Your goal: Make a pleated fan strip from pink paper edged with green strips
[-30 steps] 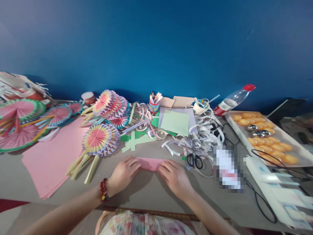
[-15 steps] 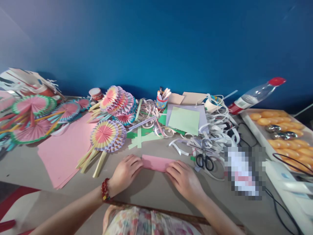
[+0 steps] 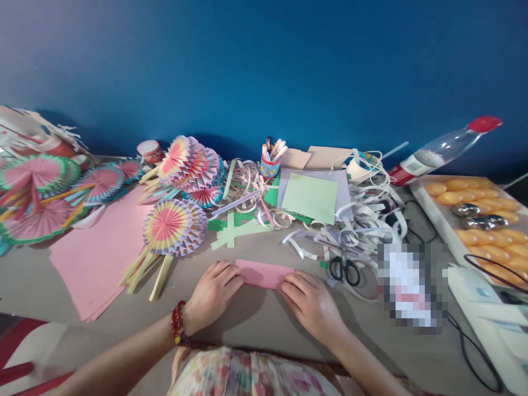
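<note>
A narrow folded strip of pink paper [image 3: 264, 274] lies crosswise near the table's front edge. My left hand [image 3: 216, 294], with a red bead bracelet at the wrist, grips its left end with the fingers together. At the right end, my right hand [image 3: 309, 302] holds the strip the same way, thumb hidden beneath. To the left are a stack of pink paper sheets [image 3: 94, 253] and a round pleated paper fan [image 3: 171, 228] with pale yellow sticks. Black-handled scissors [image 3: 345, 270] rest beyond my right hand among paper scraps.
More pleated fans [image 3: 41, 176] crowd the far left. Behind the strip stand a pen cup [image 3: 270, 165] and a green sheet [image 3: 310, 198], with curled white paper strips [image 3: 371, 203] beside them. A bottle [image 3: 445, 151] leans near a tray of orange items [image 3: 474, 220] and cables at right.
Both hands keep their hold on the pink strip, with hardly any movement. The view has shifted slightly, so the fans at left appear farther left.
</note>
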The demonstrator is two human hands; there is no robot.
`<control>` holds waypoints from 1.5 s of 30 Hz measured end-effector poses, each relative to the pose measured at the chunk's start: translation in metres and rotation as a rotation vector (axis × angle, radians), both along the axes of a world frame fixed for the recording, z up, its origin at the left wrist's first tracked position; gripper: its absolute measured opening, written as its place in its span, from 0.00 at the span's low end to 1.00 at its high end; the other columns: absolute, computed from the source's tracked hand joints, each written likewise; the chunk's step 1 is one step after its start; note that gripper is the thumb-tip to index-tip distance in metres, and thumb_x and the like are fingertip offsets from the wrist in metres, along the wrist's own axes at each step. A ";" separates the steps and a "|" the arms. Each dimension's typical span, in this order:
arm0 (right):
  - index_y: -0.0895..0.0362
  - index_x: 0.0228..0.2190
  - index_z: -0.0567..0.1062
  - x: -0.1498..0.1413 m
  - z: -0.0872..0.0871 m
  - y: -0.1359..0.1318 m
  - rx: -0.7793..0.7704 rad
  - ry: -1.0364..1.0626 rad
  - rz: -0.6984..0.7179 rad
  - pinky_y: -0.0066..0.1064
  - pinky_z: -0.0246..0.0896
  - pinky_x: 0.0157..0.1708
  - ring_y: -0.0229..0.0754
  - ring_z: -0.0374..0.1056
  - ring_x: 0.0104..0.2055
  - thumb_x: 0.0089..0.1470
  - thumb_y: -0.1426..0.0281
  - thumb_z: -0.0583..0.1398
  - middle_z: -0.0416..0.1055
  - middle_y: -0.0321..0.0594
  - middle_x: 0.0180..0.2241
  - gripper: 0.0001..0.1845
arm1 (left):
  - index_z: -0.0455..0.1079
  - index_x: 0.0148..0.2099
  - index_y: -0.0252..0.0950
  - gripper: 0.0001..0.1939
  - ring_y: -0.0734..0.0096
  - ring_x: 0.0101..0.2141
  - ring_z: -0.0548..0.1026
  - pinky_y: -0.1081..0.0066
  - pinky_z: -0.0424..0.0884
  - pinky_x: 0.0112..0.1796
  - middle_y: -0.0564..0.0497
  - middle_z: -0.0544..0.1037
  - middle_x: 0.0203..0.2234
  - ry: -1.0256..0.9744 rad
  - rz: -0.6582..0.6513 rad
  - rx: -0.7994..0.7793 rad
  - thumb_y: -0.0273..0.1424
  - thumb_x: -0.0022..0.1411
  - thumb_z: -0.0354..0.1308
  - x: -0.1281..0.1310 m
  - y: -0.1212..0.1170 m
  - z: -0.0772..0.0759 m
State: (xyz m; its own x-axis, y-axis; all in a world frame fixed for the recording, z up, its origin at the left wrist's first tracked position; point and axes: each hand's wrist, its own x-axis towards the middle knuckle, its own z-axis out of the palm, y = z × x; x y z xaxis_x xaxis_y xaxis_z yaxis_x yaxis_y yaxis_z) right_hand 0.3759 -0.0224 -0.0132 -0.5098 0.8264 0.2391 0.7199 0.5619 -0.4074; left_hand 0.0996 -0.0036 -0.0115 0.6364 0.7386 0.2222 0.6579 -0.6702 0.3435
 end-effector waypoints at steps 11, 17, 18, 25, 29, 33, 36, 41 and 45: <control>0.54 0.36 0.75 0.010 0.006 0.003 -0.088 0.079 -0.020 0.36 0.62 0.41 0.44 0.69 0.40 0.63 0.73 0.56 0.75 0.40 0.37 0.07 | 0.70 0.45 0.36 0.10 0.63 0.40 0.72 0.62 0.68 0.43 0.47 0.77 0.39 -0.110 0.038 -0.105 0.25 0.71 0.48 0.001 0.006 0.000; 0.53 0.35 0.75 0.008 0.011 0.009 -0.175 0.078 -0.052 0.34 0.62 0.40 0.44 0.70 0.39 0.61 0.73 0.57 0.75 0.40 0.36 0.07 | 0.70 0.43 0.37 0.08 0.65 0.40 0.72 0.64 0.69 0.44 0.48 0.77 0.39 -0.157 0.065 -0.154 0.27 0.71 0.49 0.001 0.009 -0.001; 0.53 0.36 0.75 0.007 0.011 0.009 -0.171 0.082 -0.065 0.34 0.62 0.41 0.44 0.70 0.39 0.61 0.73 0.57 0.75 0.40 0.36 0.07 | 0.70 0.43 0.37 0.08 0.65 0.40 0.73 0.64 0.69 0.44 0.48 0.77 0.39 -0.159 0.075 -0.164 0.28 0.71 0.49 0.001 0.010 0.000; 0.53 0.36 0.74 0.006 0.014 0.015 -0.227 0.067 -0.084 0.31 0.63 0.38 0.42 0.71 0.37 0.61 0.74 0.56 0.74 0.39 0.35 0.07 | 0.71 0.37 0.38 0.09 0.68 0.35 0.75 0.71 0.68 0.36 0.50 0.76 0.35 -0.107 0.104 -0.306 0.31 0.70 0.51 0.003 0.027 0.013; 0.53 0.34 0.74 0.004 0.019 0.021 -0.245 0.030 -0.079 0.29 0.63 0.34 0.42 0.71 0.35 0.62 0.72 0.56 0.74 0.39 0.33 0.07 | 0.72 0.35 0.38 0.09 0.70 0.33 0.75 0.72 0.68 0.35 0.52 0.76 0.32 -0.058 0.080 -0.343 0.29 0.69 0.52 0.004 0.035 0.020; 0.53 0.32 0.73 0.003 0.022 0.027 -0.273 0.025 -0.058 0.29 0.63 0.33 0.41 0.71 0.34 0.62 0.71 0.55 0.74 0.39 0.32 0.07 | 0.73 0.34 0.38 0.09 0.68 0.35 0.74 0.71 0.67 0.36 0.52 0.77 0.31 -0.036 0.066 -0.338 0.28 0.68 0.53 0.005 0.039 0.022; 0.54 0.33 0.73 0.003 0.022 0.029 -0.299 0.027 -0.048 0.30 0.62 0.35 0.42 0.71 0.36 0.62 0.70 0.55 0.74 0.39 0.33 0.08 | 0.73 0.34 0.38 0.09 0.66 0.37 0.74 0.70 0.67 0.39 0.51 0.78 0.32 -0.027 0.057 -0.343 0.30 0.68 0.55 0.004 0.041 0.022; 0.54 0.34 0.73 0.003 0.020 0.028 -0.285 0.001 -0.046 0.30 0.60 0.35 0.41 0.70 0.36 0.62 0.69 0.54 0.75 0.40 0.34 0.08 | 0.74 0.36 0.38 0.08 0.66 0.38 0.74 0.70 0.66 0.39 0.51 0.78 0.34 -0.013 0.046 -0.349 0.31 0.67 0.55 0.002 0.044 0.018; 0.54 0.33 0.73 0.004 0.017 0.029 -0.258 -0.027 -0.027 0.29 0.58 0.35 0.41 0.70 0.36 0.61 0.68 0.56 0.75 0.39 0.34 0.07 | 0.74 0.36 0.37 0.09 0.67 0.36 0.74 0.71 0.65 0.37 0.50 0.78 0.33 0.003 0.051 -0.344 0.33 0.66 0.55 0.002 0.045 0.017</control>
State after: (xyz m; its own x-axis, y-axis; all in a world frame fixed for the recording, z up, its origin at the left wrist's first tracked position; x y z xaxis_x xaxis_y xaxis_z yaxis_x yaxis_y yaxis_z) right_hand 0.3802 0.0066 0.0041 -0.4904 0.8715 0.0054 0.7457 0.4228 -0.5149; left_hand 0.1020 0.0416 0.0050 0.5972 0.8007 -0.0471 0.6885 -0.4817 0.5421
